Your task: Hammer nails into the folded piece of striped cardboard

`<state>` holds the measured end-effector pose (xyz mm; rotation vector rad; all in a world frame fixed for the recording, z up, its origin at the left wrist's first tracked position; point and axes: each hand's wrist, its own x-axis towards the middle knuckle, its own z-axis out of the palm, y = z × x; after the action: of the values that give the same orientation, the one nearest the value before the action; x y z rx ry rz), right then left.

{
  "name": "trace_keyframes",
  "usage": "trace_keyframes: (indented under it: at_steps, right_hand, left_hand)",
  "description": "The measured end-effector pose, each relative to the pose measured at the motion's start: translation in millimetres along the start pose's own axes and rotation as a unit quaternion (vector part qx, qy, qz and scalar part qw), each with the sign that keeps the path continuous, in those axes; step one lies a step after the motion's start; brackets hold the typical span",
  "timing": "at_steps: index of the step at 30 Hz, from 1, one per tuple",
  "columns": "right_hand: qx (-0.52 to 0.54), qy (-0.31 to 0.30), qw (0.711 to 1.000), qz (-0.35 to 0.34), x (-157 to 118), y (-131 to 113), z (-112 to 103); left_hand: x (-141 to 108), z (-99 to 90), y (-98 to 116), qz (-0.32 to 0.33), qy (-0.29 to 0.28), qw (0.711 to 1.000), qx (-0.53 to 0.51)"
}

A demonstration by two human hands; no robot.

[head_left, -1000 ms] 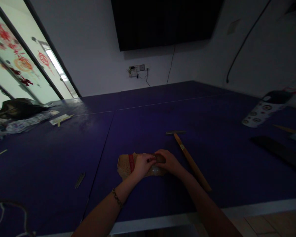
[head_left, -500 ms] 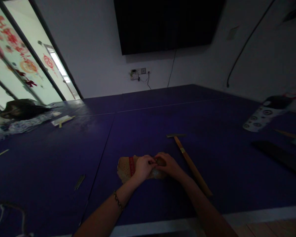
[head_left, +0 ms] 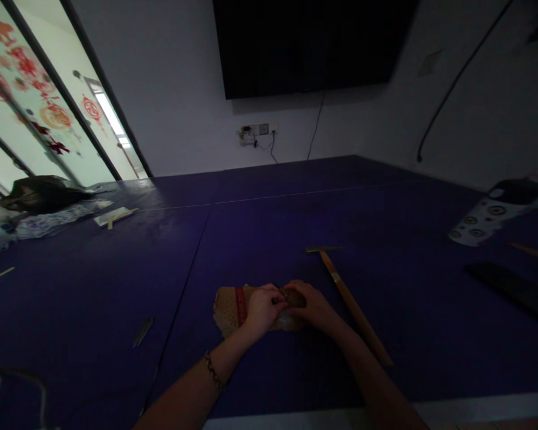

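A tan, speckled, soft-looking packet [head_left: 226,304] with a red band lies on the purple tabletop, partly under both hands. My left hand [head_left: 263,307] grips its middle just right of the band, with thumb and fingers pinched. My right hand [head_left: 311,303] curls over its right end, fingertips close to those of the left. A shiny clear patch shows below the fingers; what they pinch is too small and dark to make out. To the right of my right hand lies a hammer [head_left: 356,307] with a wooden handle and narrow metal head.
Thin grey metal pieces [head_left: 143,331] lie to the left. A patterned cylindrical container [head_left: 482,218] and a long black object [head_left: 511,286] are at the right. A black bag [head_left: 45,194] and a white piece with yellow strips [head_left: 114,217] are far left. Cables [head_left: 22,373] lie near left.
Both hands stay on the packet, with only slight finger movement. The whole view has shifted a little; the hammer has not visibly moved on the table.
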<state>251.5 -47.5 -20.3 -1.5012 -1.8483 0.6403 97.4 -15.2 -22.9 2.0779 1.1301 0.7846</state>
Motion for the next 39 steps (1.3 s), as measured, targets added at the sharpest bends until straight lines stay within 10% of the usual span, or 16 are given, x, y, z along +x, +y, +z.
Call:
trace_keyframes:
  at_steps: [39]
  right_hand:
    - [0.086, 0.158, 0.982, 0.051, 2.9, -1.6, -2.9]
  left_hand:
    - [1.6, -2.1, 4.3, -0.013, -0.003, 1.000, 0.010]
